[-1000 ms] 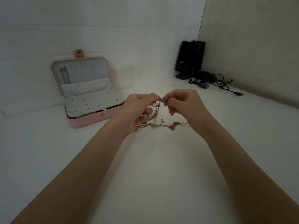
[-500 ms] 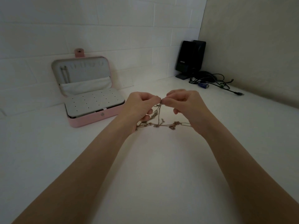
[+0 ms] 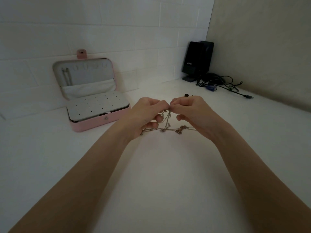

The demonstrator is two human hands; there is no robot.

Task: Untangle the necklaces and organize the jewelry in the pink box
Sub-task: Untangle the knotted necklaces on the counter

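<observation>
Between my fingertips, the tangled necklaces hang in a knot: my left hand and right hand each pinch the chains, thumbs and forefingers nearly meeting, the other fingers curled. Loose strands trail below my fingers onto the white table. Left of my left hand sits the pink box, lid open. Beyond my right fingers stand black speakers and cables.
</observation>
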